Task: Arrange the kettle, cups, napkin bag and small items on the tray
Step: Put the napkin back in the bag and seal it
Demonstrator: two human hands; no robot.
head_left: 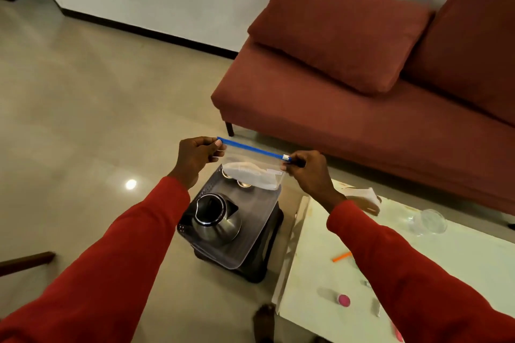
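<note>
Sofa upholstery in rust-red fabric (362, 108), with loose back cushions, fills the upper right, set against a pale wall above a glossy beige tiled floor (69, 120). A white low table (328, 267) sits at lower right; on it lie a clear glass jar on its side (427, 221), a thin orange stick (342, 256) and a small pink round cap (344, 300), all well apart from one another. Beside the table's left edge, a grey perforated plastic tray (259, 228) rests on a dark stool. A steel kettle with a black-rimmed open top (216, 221) stands upright in the near left part of the tray, and two small metal cups (242, 184) sit at its far end, partly hidden. Above the far end of the tray hangs a clear zip bag with a blue slider strip (252, 167), holding folded white napkins. The left hand (195, 157), in a red sleeve, pinches the strip's left end between thumb and fingers. The right hand (306, 172) pinches the right end by the white slider, stretching the top taut.
</note>
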